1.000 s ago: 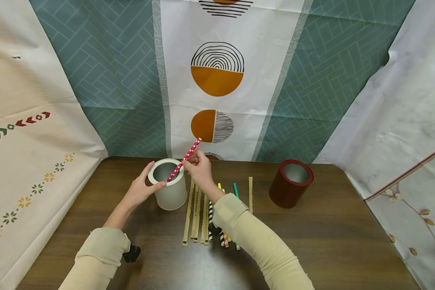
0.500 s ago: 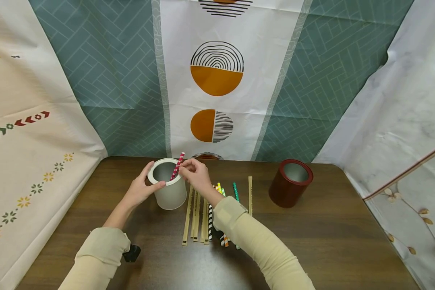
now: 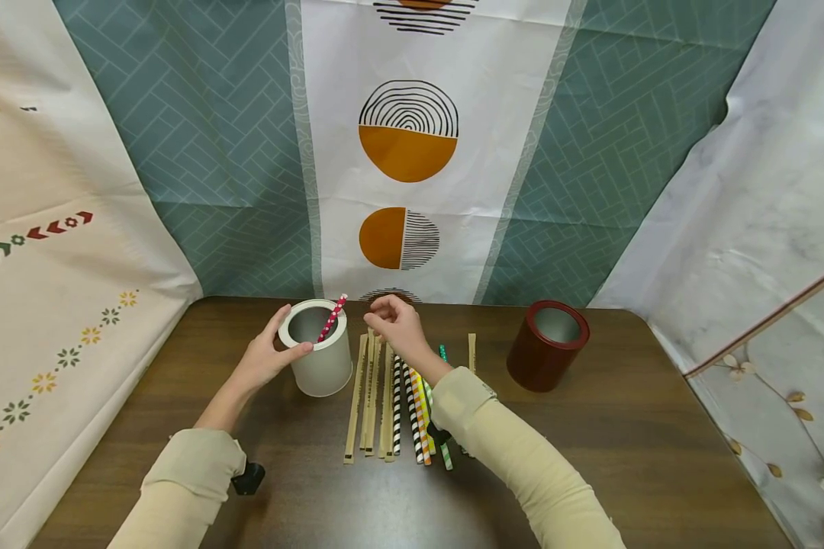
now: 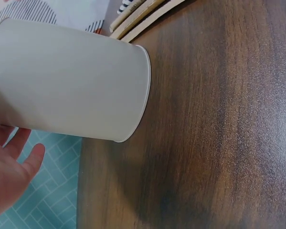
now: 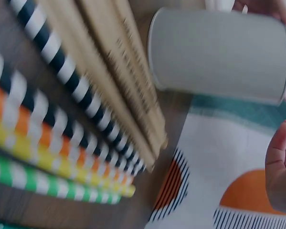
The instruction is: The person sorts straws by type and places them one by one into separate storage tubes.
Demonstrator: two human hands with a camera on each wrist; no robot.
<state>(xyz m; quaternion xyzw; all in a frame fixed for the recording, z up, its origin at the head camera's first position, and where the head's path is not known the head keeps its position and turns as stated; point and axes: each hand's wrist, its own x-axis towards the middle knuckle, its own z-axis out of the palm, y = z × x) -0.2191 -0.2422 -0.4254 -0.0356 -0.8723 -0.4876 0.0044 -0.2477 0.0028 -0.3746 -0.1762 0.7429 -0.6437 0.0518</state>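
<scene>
A white can [image 3: 323, 370] stands upright at the back left of the table. My left hand [image 3: 268, 352] holds it near the top, thumb on the front of the rim and fingers at the left side. Inside the can leans a red paper straw [image 3: 333, 317] with white dots, its upper end sticking out past the rim. My right hand [image 3: 397, 322] is in the air just right of the can, fingers loosely bent and holding nothing. Below it lie several wrapped straws [image 3: 354, 404] in tan paper and several striped paper straws [image 3: 410, 404], partly hidden by the right wrist.
A dark red can [image 3: 548, 351] stands upright at the back right. One wrapped straw [image 3: 472, 351] and a teal dotted straw [image 3: 442, 352] lie right of the striped ones. A patterned cloth [image 3: 412, 152] hangs behind the brown table [image 3: 632, 442].
The right hand lowered the red dotted straw into the white can, let go of it and moved away to the right. The left hand has stayed on the can.
</scene>
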